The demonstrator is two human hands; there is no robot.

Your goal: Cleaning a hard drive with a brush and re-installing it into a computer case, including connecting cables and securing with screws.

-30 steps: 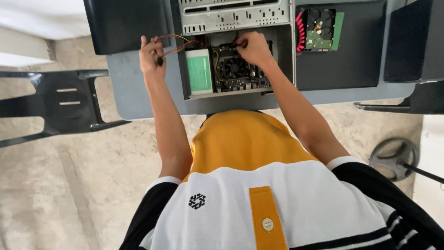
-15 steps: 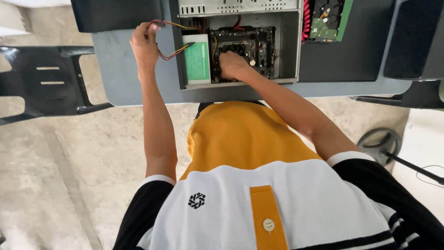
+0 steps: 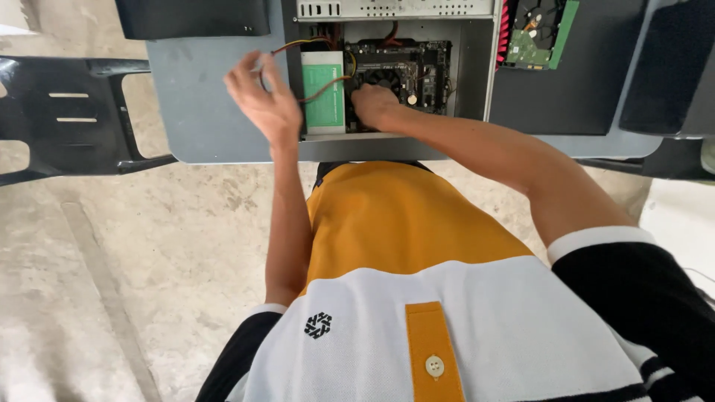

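Observation:
An open grey computer case (image 3: 474,74) lies on a grey table (image 3: 201,112). Inside it are a dark motherboard (image 3: 428,67) with a black fan and a green-labelled box (image 3: 324,93). My left hand (image 3: 257,100) hovers just left of the case, blurred, its fingers pinched on thin red and orange wires (image 3: 298,46) that run into the case. My right hand (image 3: 372,106) is inside the case, knuckles up, resting on the motherboard beside the fan. Its fingertips are curled under and hidden.
A bare hard drive with a green circuit board (image 3: 540,33) and a red ribbon cable (image 3: 509,30) lie right of the case on a black panel (image 3: 558,97). A black plastic chair (image 3: 67,112) stands at the left over a concrete floor (image 3: 112,283).
My right hand slid down from the far side of the motherboard to the fan at the near edge. My left hand drew the wires toward me. The view moved closer.

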